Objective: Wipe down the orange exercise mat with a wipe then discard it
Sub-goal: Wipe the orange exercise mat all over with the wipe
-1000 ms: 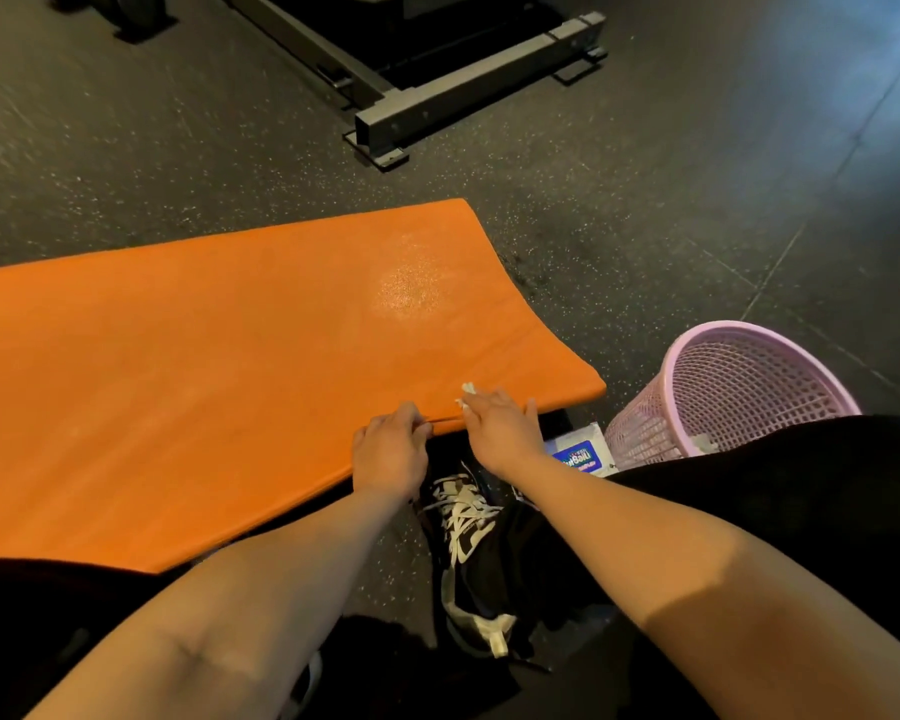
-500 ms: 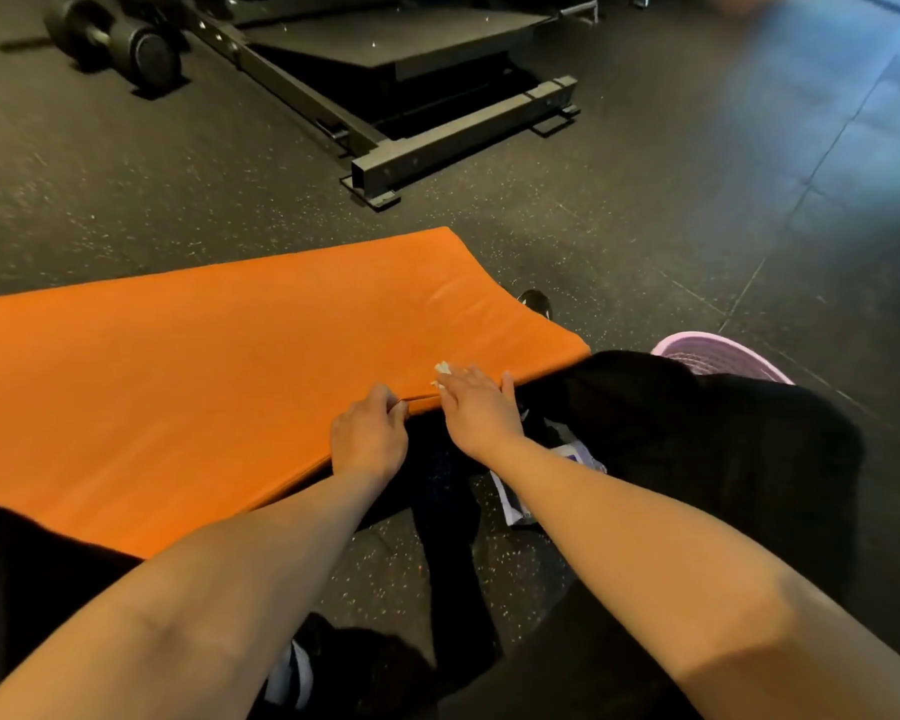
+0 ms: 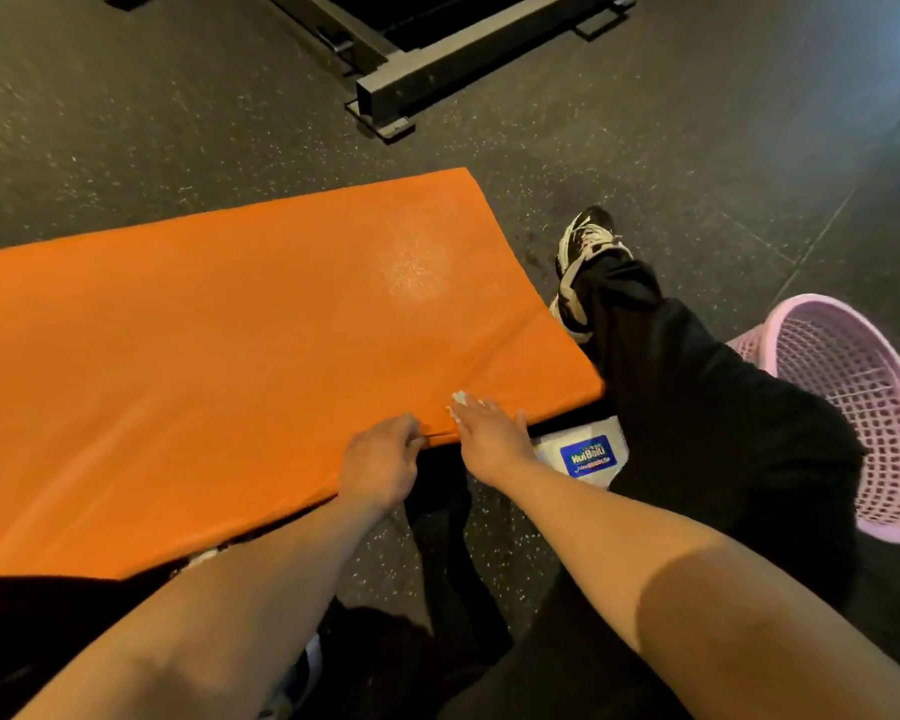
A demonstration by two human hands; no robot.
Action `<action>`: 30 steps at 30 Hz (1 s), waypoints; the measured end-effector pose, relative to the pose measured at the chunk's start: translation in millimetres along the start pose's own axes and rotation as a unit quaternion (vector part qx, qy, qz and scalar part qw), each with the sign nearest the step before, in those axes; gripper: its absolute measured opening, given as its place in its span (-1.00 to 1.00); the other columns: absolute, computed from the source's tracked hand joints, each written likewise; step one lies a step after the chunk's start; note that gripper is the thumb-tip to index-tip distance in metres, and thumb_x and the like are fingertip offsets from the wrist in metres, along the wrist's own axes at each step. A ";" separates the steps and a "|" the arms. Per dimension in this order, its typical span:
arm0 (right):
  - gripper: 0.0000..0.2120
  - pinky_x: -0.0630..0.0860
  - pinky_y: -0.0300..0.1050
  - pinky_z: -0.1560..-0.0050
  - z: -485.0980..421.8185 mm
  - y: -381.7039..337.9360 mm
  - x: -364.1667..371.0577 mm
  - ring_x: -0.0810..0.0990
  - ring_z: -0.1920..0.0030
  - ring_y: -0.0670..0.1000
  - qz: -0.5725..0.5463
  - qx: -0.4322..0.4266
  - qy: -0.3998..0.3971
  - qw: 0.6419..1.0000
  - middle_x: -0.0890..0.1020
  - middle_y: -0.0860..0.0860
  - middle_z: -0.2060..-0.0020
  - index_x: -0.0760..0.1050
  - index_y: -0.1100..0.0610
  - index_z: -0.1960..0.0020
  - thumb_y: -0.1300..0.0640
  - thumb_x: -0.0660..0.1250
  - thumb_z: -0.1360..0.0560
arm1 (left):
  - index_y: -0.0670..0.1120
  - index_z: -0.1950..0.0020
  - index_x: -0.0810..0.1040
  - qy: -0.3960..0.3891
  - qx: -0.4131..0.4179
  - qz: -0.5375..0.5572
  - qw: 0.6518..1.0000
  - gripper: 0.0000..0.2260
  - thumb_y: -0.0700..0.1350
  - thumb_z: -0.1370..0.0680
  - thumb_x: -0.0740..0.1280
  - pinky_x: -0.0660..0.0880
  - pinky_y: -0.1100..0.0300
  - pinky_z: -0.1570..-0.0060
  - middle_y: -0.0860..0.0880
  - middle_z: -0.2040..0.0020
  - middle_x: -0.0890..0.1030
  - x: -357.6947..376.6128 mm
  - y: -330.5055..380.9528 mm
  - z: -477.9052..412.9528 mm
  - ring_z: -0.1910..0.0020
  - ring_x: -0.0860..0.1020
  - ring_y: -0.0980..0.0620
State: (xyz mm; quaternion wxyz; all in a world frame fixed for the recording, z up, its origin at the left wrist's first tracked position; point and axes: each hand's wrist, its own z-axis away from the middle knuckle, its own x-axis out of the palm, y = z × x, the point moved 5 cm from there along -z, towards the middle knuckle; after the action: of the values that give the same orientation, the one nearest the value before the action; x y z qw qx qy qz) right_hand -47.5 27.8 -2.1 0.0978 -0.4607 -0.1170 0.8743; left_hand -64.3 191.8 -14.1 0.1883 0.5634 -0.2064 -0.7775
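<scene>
The orange exercise mat lies on the dark floor and fills the left and centre of the view. My left hand grips the mat's near edge with curled fingers. My right hand lies flat on the mat just beside it, near the right corner. Under its fingertips a small white wipe shows, mostly hidden. A wet-looking shiny patch marks the mat farther out.
A pink mesh bin stands on the floor at the right. A white wipes pack with a blue label lies beside the mat's corner. My leg in black trousers and a black-and-white shoe stretches past the corner. A black metal frame sits beyond.
Both hands stay at the mat's near edge. My right leg has swung out and now stretches past the mat's corner, so the wipes pack and most of the bin show again.
</scene>
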 end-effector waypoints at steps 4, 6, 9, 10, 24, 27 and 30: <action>-0.51 -0.18 0.30 -0.57 0.1 -8.2 50.9 -0.16 -0.64 0.05 -0.004 -0.024 -0.059 0.998 -0.12 -0.13 -0.64 -0.05 -0.10 -0.66 0.02 -0.06 -0.75 | 0.08 0.04 0.44 -0.024 -0.044 -0.024 0.998 -0.91 0.00 -0.66 0.23 0.43 -0.02 -0.11 0.07 -0.17 0.58 12.3 -35.9 17.3 -0.12 0.55 -0.04; -0.48 -0.24 0.33 -0.56 0.0 -26.3 67.7 -0.23 -0.63 0.02 -0.009 -0.032 -0.065 0.997 -0.19 -0.17 -0.63 -0.11 -0.11 -0.66 0.06 -0.04 -0.75 | 0.10 0.06 0.42 -0.031 -0.061 -0.033 0.997 -0.90 -0.01 -0.66 0.23 0.36 -0.03 -0.21 0.09 -0.20 0.55 10.2 -55.8 22.7 -0.18 0.52 -0.01; -0.48 -0.36 0.45 -0.47 0.0 -55.4 84.4 -0.27 -0.61 -0.06 -0.019 -0.064 -0.068 0.995 -0.20 -0.23 -0.62 -0.06 -0.14 -0.65 0.11 -0.04 -0.74 | 0.10 0.06 0.40 -0.031 -0.078 -0.043 0.996 -0.91 -0.02 -0.65 0.22 0.26 -0.06 -0.30 0.12 -0.21 0.52 6.4 -71.6 27.4 -0.23 0.48 0.03; -0.48 -0.39 0.47 -0.44 -0.1 -61.7 88.6 -0.28 -0.61 -0.08 -0.016 -0.079 -0.072 0.994 -0.19 -0.24 -0.62 -0.05 -0.14 -0.65 0.12 -0.03 -0.74 | 0.11 0.05 0.40 -0.034 -0.081 -0.044 0.995 -0.92 -0.02 -0.64 0.21 0.24 -0.09 -0.33 0.13 -0.23 0.50 7.2 -73.2 29.0 -0.25 0.47 0.04; -0.25 -0.28 0.34 -0.54 -18.3 -22.6 81.5 -0.32 -0.61 0.04 0.036 -0.010 -0.016 0.999 -0.29 -0.06 -0.62 -0.19 0.00 -0.66 0.22 0.13 -0.61 | 0.27 -0.47 0.28 -0.104 -0.137 -0.081 0.982 -0.59 0.09 -0.61 0.17 -0.01 -0.33 -0.44 0.09 -0.51 0.19 26.7 -47.0 16.6 -0.51 0.05 -0.13; -0.27 -0.30 0.30 -0.55 -9.7 -35.3 95.2 -0.32 -0.61 -0.03 0.070 -0.119 -0.044 0.989 -0.30 -0.12 -0.61 -0.19 -0.03 -0.66 0.22 0.10 -0.62 | 0.27 -0.48 0.28 -0.093 -0.155 -0.072 0.981 -0.59 0.14 -0.62 0.12 -0.03 -0.33 -0.45 0.10 -0.56 0.16 31.8 -41.8 14.7 -0.52 0.04 -0.14; -0.21 -0.33 0.30 -0.52 -15.7 -2.9 77.9 -0.32 -0.61 0.00 0.110 -0.067 -0.027 0.991 -0.31 -0.10 -0.62 -0.25 -0.04 -0.65 0.23 0.13 -0.60 | 0.22 -0.54 0.22 -0.103 -0.126 -0.085 0.983 -0.57 0.13 -0.65 0.10 -0.04 -0.29 -0.48 0.07 -0.60 0.09 38.0 -34.7 10.2 -0.55 0.01 -0.15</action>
State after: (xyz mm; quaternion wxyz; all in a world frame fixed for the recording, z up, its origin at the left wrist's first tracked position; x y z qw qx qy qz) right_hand -77.7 54.0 -70.9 -0.0332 -0.4529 -0.1266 0.8819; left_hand -87.3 202.3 -60.1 0.1692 0.4674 -0.0765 -0.8643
